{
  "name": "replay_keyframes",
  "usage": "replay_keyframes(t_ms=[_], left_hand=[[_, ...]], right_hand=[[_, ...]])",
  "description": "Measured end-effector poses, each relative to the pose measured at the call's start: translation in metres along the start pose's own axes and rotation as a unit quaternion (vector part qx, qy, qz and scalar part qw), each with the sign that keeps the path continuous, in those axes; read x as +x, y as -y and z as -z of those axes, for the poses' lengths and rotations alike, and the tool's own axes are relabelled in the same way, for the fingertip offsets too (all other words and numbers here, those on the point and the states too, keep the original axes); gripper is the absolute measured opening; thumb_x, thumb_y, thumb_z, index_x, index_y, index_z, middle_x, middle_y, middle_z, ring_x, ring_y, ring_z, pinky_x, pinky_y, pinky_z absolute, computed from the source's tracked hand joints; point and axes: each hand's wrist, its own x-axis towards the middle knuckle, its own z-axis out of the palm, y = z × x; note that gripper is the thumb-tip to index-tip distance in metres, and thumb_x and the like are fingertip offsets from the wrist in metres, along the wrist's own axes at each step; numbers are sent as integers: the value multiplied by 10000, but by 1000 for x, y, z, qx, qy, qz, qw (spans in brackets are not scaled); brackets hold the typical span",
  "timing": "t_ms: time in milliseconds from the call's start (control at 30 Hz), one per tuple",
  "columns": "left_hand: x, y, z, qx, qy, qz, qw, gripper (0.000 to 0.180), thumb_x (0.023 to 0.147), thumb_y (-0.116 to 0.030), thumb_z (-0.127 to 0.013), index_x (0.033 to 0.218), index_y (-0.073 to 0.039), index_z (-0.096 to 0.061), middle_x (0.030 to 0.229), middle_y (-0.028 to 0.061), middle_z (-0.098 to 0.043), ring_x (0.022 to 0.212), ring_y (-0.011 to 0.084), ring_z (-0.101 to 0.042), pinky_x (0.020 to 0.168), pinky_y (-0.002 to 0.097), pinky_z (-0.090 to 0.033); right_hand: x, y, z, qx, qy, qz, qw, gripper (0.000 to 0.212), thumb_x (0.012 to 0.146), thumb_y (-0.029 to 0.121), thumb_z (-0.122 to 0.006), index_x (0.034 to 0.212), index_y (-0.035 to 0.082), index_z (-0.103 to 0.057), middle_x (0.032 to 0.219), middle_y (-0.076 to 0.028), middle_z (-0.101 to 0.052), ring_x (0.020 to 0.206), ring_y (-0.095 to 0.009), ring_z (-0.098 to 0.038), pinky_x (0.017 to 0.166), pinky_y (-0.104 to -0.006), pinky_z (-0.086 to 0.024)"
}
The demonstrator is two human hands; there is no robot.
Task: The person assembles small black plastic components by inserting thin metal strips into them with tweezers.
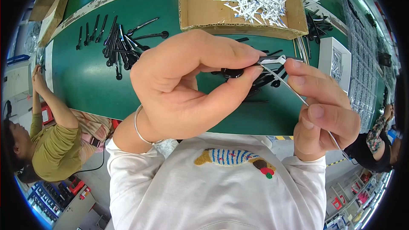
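Green-topped workbench [81,89]. At ten o'clock, a loose heap of slim, round-ended black sticks [118,47] — a row of four more sticks [95,27] lies farther out. Toward one o'clock, an open cardboard box [191,4]; at two, a pile of black pieces [317,26] — just past that, a white box [341,44].

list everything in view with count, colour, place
table: one, green, centre
cardboard boxes: at least two, brown, table's far edge, upper left
white strips: many, white with blue, in far-edge box
loose black pieces: many, black, across table
white box: one, white, table's right
clear trays: several, clear, right
co-workers: two visible, olive top left, dark right
small white piece: one, white, upper right of centre
held black piece: one, black, in left hand
thin rod: one, silver, in right hand
left hand: one, bare, centre
right hand: one, bare, right
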Motion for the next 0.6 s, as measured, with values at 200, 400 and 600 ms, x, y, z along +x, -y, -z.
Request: replay_keyframes(t_ms=[200,400,600], left_hand=[[-1,1,-1,19,-4,-8,1000,233,732,169,-626,927,58,-560,929,223,-640,834,267,-667,743,331,-558],[-1,-1,0,29,5,0,1000,215,738,148,-637,917,58,-559,930,228,-639,822,244,-667,717,306,-551],[-1,-2,-1,50,1,-13,999,212,731,140,-647,900,56,-550,916,242,-640,792,246,-671,683,293,-556]], right_hand=[[2,1,2,-29,27,11,999,120,933,142,-529,989,64,-457,1010,-250,-611,964,-431,-616,839,-483,-511],[-3,7,-9,-107,14,42,993,112,938,107,-494,1013,81,-415,1038,-250,-583,941,-441,-624,796,-471,-534],[-2,3,-5,-39,21,27,999,121,941,119,-496,1017,78,-412,1018,-250,-578,962,-436,-616,805,-481,-534]])
